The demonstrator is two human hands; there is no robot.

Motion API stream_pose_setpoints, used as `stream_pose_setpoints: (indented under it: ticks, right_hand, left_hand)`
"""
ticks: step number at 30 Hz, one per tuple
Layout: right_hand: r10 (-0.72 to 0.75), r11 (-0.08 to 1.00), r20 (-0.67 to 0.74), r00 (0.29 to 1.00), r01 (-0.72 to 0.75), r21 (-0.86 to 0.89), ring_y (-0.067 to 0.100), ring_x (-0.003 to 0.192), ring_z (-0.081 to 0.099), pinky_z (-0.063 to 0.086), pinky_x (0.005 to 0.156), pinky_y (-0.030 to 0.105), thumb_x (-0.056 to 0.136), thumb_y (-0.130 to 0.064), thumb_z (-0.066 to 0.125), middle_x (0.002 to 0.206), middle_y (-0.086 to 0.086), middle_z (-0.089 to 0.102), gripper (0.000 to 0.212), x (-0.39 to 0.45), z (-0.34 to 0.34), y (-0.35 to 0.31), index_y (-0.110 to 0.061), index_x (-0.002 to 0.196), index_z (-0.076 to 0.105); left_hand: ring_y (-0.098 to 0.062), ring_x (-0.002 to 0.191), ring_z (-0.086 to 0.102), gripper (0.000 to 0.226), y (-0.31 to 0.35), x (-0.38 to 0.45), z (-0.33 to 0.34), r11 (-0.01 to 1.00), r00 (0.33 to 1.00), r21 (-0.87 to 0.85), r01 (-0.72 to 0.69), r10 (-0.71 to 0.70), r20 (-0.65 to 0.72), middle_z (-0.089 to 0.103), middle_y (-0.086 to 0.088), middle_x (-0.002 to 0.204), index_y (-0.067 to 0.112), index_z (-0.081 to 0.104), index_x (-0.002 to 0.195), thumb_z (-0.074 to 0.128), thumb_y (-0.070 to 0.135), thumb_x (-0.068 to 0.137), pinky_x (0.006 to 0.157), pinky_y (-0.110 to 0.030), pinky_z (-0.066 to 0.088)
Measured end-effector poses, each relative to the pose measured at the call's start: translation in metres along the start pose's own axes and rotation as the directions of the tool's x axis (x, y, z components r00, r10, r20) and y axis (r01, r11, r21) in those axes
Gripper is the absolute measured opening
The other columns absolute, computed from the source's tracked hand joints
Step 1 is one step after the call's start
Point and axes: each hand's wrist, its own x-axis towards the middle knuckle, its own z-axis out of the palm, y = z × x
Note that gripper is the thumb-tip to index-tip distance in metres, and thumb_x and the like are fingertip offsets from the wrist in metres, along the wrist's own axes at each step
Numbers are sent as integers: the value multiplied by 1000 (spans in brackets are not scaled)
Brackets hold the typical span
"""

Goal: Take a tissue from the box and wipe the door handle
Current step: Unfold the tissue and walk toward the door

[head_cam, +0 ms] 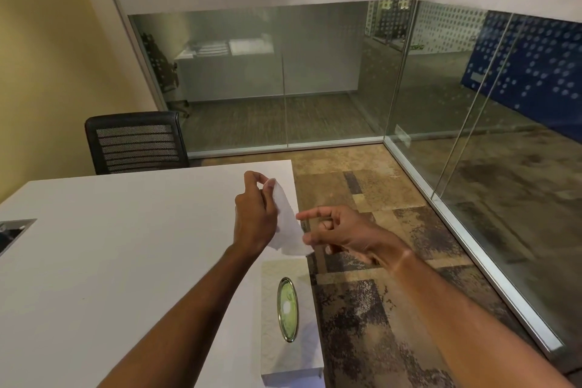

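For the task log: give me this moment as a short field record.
tissue: out of the box, held up above the table edge
left hand: pinches the tissue's top
right hand: at the tissue's lower edge, grip unclear
tissue box: on the white table, near its right edge
door handle: not visible

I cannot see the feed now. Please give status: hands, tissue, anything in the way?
Left hand pinches tissue, clear of the tissue box. Right hand at the tissue's edge, grip unclear. Door handle not in view. Nothing in the way.
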Motion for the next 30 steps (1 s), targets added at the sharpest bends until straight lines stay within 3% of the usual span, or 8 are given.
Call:
stream_pose_setpoints:
  ticks: [4, 8, 11, 15, 19, 22, 27, 30]
  right_hand:
    - [-40, 980, -160, 986, 8, -197, 5, 62, 54, 49, 65, 26, 73, -37, 83, 62, -12, 56, 55, 5, 17, 1, -26, 123, 62]
    - [-128, 957, -312, 941, 35, -286, 12, 100, 59, 50, 76, 23, 79, -49, 74, 111, -2, 60, 62, 15, 27, -2, -30, 134, 52]
    - [-185, 954, -313, 932, 94, -286, 13, 113, 55, 48, 89, 31, 84, -39, 73, 123, -7, 60, 46, 22, 32, -3, -25, 125, 59]
    - [-199, 980, -321, 926, 186, -72, 21, 97, 69, 56, 85, 36, 87, -9, 70, 103, 9, 73, 21, 26, 29, -8, -9, 106, 64]
    - [-218, 967, -286, 933, 168, -192, 19, 79, 70, 58, 77, 34, 85, -3, 70, 86, 16, 73, 14, 23, 27, -5, -6, 99, 71]
    - [-171, 937, -259, 950, 76, -340, 8, 61, 60, 50, 56, 23, 85, -5, 66, 67, 8, 66, 10, 22, 24, -3, -7, 77, 71]
    - [-75, 987, -333, 940, 23, -158, 7, 48, 57, 47, 50, 19, 89, 1, 44, 56, 0, 66, 35, 24, 21, -8, -10, 65, 66]
    - [-61, 997, -336, 940, 42, -63, 13, 50, 56, 52, 55, 28, 94, -4, 48, 55, -1, 61, 26, 25, 18, -10, -9, 74, 63]
  left_hand:
    - [-13, 51, 61, 14, 5, -3, 3, 999, 998, -23, -31, 32, 44, 56, 14, 74, 28, 37, 106, 51, 27, 100, 39, -17, 49]
    - [-7, 51, 63, 14, 8, -3, 5, 997, 993, -45, -70, 74, 95, 58, 14, 70, 28, 40, 104, 53, 27, 99, 37, -19, 50]
    - [-2, 54, 64, 13, 7, -2, 6, 994, 988, -55, -90, 96, 120, 57, 23, 70, 29, 44, 103, 55, 27, 98, 40, -16, 50]
    - [-9, 47, 62, 10, 5, -1, 2, 989, 973, -77, -127, 139, 184, 61, 16, 68, 30, 50, 101, 59, 30, 96, 37, -17, 48]
    - [-15, 41, 57, 5, 6, 1, -3, 985, 980, -89, -150, 160, 115, 62, 0, 59, 32, 54, 95, 59, 31, 96, 37, -33, 51]
    - [-18, 43, 57, 7, 4, 3, -7, 987, 986, -73, -142, 147, 75, 64, -7, 60, 29, 59, 90, 59, 31, 96, 41, -43, 51]
    - [-14, 51, 55, 35, -1, 4, -6, 985, 988, -115, -129, 137, 66, 56, 2, 54, 19, 60, 67, 55, 37, 96, 42, -20, 40]
    - [-18, 44, 51, 58, -3, 4, -4, 988, 989, -122, -90, 104, 108, 52, -4, 46, 6, 58, 55, 52, 52, 92, 46, -27, 38]
